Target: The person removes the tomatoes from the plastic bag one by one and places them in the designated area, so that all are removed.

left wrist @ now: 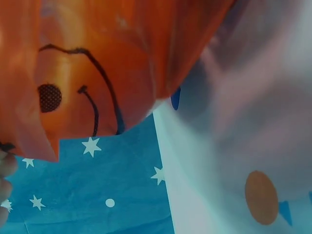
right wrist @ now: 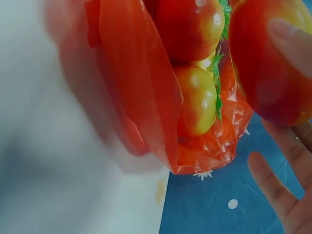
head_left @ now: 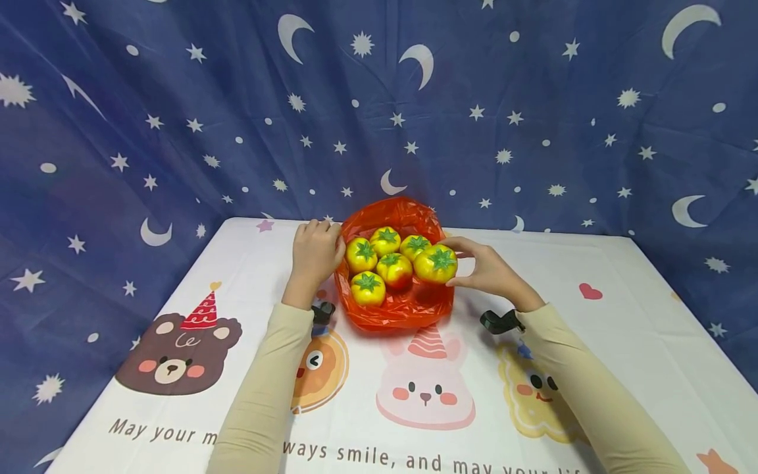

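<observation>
A red plastic bag (head_left: 397,316) stands with its mouth wide on the table, several yellow-and-red tomatoes (head_left: 368,288) with green leafy tops inside it. At the bag's left rim, my left hand (head_left: 316,253) grips the plastic with curled fingers; the left wrist view shows the bag's printed side (left wrist: 131,92) and a bit of the fingers (left wrist: 4,187). My right hand (head_left: 487,268) holds one tomato (head_left: 435,264) between thumb and fingers, over the bag's right edge. Seen from the right wrist, this held tomato (right wrist: 268,73) is beside the bag's opening, with other tomatoes (right wrist: 195,100) behind the rim.
Under the bag lies a white tablecloth (head_left: 592,355) printed with cartoon animals, hearts and lettering. A dark blue curtain (head_left: 462,178) with moons and stars hangs right behind the table's far edge and along its sides. Black wrist straps (head_left: 500,322) show by both sleeves.
</observation>
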Demonstrator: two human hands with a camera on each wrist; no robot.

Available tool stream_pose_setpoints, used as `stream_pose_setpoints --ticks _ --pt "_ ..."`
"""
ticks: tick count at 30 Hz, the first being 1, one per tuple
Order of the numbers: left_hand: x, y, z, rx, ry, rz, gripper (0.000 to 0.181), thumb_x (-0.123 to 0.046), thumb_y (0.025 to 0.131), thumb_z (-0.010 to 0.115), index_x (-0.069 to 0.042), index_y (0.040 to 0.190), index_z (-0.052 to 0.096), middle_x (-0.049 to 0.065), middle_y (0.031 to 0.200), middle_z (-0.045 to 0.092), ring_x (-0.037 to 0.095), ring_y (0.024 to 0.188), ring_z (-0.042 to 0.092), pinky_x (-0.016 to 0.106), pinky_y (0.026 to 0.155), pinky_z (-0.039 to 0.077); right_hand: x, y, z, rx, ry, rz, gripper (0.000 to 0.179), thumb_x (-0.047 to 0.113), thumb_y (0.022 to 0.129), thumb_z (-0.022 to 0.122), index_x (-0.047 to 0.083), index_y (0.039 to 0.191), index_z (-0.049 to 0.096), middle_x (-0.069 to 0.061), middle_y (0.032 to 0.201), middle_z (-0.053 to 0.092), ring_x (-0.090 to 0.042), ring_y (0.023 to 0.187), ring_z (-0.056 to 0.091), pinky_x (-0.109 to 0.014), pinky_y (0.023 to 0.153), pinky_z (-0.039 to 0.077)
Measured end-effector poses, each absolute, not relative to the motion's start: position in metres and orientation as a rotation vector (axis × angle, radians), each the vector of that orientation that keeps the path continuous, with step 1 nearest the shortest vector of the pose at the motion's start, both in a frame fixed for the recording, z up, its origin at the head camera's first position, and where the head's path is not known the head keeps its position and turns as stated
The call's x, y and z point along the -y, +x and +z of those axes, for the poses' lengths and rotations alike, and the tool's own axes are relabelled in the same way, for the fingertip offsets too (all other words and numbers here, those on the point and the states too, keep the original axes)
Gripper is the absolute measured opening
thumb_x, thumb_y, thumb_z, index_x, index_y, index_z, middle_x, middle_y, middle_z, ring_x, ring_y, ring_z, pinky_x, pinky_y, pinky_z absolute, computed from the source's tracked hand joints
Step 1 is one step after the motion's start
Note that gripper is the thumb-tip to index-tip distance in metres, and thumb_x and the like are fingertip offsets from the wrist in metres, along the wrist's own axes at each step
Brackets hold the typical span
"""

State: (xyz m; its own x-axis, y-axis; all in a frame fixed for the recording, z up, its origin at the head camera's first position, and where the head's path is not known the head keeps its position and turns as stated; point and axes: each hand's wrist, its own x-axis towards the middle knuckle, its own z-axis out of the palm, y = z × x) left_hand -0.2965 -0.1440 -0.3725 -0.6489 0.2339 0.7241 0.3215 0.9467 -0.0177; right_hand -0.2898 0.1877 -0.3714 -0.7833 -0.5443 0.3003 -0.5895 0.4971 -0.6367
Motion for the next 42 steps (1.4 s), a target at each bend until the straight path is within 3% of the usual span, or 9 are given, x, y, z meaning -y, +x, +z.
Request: stream_pose_setpoints --ticks 5,16,42 --pt "0.140 -0.294 -0.370 2.330 -0.319 -0.180 0.016 -0.014 0.081 0.058 -0.002 0.085 0.068 0.015 0.080 0.069 0.032 0.073 0.059 0.042 0.069 0.046 -0.191 -0.288 -0.369 2.612 0.979 1.158 0.070 0.009 0.067 0.082 0.006 0.129 0.050 -0.013 0.129 0.057 -0.031 0.115 0.057 -0.050 0.095 0.046" --pt "0.134 -0.291 -0.369 2.381 -0.260 -0.200 0.018 -0.015 0.082 0.062 0.000 0.090 0.069 0.016 0.084 0.070 0.032 0.077 0.060 0.042 0.071 0.046 -0.206 -0.284 -0.364 2.545 0.834 1.070 0.072 0.007 0.063 0.084 0.003 0.126 0.050 -0.016 0.124 0.058 -0.032 0.112 0.057 -0.052 0.091 0.047" --pt "0.127 -0.280 -0.347 2.467 -0.334 -0.177 0.014 -0.013 0.082 0.060 -0.002 0.077 0.065 0.015 0.074 0.067 0.032 0.071 0.059 0.043 0.068 0.046 -0.256 -0.288 -0.373 2.712 0.553 1.046 0.071 0.010 0.068 0.082 0.002 0.131 0.048 -0.022 0.130 0.054 -0.042 0.117 0.053 -0.055 0.097 0.042"
